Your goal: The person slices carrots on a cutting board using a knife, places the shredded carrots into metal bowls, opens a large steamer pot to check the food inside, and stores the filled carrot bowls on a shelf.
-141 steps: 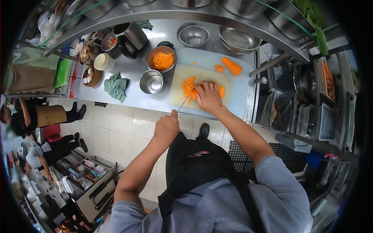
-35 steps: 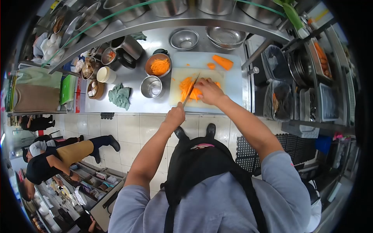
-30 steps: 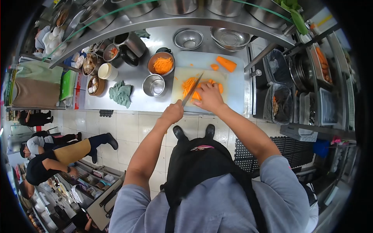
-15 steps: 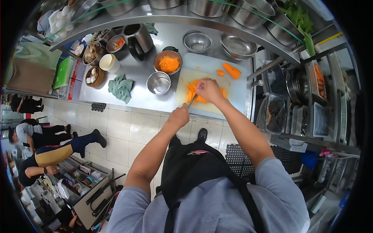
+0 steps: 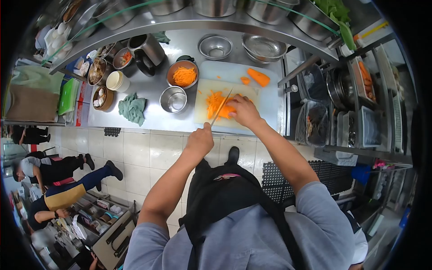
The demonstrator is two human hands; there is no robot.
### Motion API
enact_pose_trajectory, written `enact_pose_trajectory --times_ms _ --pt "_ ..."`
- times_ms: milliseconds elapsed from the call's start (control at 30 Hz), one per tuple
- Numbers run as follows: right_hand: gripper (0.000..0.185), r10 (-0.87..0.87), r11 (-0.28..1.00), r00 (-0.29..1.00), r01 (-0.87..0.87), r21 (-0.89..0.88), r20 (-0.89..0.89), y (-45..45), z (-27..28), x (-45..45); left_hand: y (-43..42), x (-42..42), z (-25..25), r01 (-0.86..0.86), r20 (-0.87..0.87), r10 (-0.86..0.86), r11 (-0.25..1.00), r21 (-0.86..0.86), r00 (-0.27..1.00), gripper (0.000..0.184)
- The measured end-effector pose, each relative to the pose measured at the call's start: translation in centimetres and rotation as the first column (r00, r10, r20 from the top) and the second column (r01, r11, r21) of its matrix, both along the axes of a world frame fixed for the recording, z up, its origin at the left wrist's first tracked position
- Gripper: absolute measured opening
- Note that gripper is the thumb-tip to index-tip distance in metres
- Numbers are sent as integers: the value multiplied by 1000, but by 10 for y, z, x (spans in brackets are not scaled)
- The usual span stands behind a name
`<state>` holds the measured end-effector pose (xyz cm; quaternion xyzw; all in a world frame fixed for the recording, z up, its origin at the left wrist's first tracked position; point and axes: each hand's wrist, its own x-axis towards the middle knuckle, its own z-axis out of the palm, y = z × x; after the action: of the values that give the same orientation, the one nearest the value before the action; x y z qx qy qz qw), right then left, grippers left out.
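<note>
My left hand [image 5: 200,140] is closed round the handle of a knife [image 5: 221,107], its blade angled away from me across the cutting board [image 5: 275,85]. Fingers bent, my right hand [image 5: 244,111] presses on a pile of carrot slices [image 5: 227,110] just right of the blade. Carrot shreds [image 5: 213,103] lie to the left of the knife. A larger piece of carrot [image 5: 258,77] and a small carrot chunk [image 5: 245,80] sit near the back of the board. Shredded carrot [image 5: 184,76] fills a bowl at the board's left.
A steel bowl [image 5: 173,99], a green cloth [image 5: 132,109] and a steel jug [image 5: 146,51] stand left on the counter. Two more bowls, including a wide one [image 5: 264,47], are behind the board. A shelf [image 5: 193,24] crosses overhead. Co-workers are at far left.
My right hand has drawn away from the blade and now rests on the slices to its right. More of the blade shows. The camera view has shifted slightly.
</note>
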<state>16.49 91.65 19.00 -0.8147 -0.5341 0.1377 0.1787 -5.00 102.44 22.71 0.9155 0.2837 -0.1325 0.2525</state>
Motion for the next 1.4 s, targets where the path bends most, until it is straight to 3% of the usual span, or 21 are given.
enact_pose_trajectory --times_ms 200,367,500,567,800,867,933,1000,1100,1200,1300,1400 --pt "41 -13 1000 1000 13 -1 -5 3 -9 0 -5 2 24 16 -196 -22 999 -32 980 20" --pt "41 -5 1000 1000 5 -8 2 5 -7 1 -13 18 -48 -87 -44 85 995 -46 995 18" --pt "41 -5 1000 1000 5 -13 -18 5 -9 6 7 19 -36 -28 -25 28 999 -19 999 18" --pt "40 -8 1000 999 8 -2 -39 3 -10 6 10 16 5 31 -90 -33 999 -24 995 18" --pt "39 13 999 999 -15 -42 -29 7 -10 10 -7 23 -69 -45 3 45 999 -5 999 18" --pt "39 27 999 999 -28 -40 -30 7 -8 11 3 20 -50 -34 4 34 999 8 999 19" --pt "41 10 1000 997 -10 2 -73 4 -8 11 7 22 6 21 -77 -24 999 -38 997 18" --pt "42 9 999 997 -11 -30 -75 4 -10 12 -3 17 0 15 -102 -23 997 -73 995 18" --pt "44 17 999 998 -20 -47 -68 8 -8 12 -15 27 -57 -80 -43 77 995 -66 996 20" --pt "44 27 1000 997 -27 -8 -69 5 -12 14 -5 35 -41 -51 -89 47 998 -42 995 25" --pt "44 18 1000 996 -18 3 -83 5 -4 15 3 29 13 -4 -160 -5 998 -58 987 25" --pt "44 30 998 996 -34 -46 -87 5 -6 13 -18 22 -49 -62 -42 61 997 -34 997 20"
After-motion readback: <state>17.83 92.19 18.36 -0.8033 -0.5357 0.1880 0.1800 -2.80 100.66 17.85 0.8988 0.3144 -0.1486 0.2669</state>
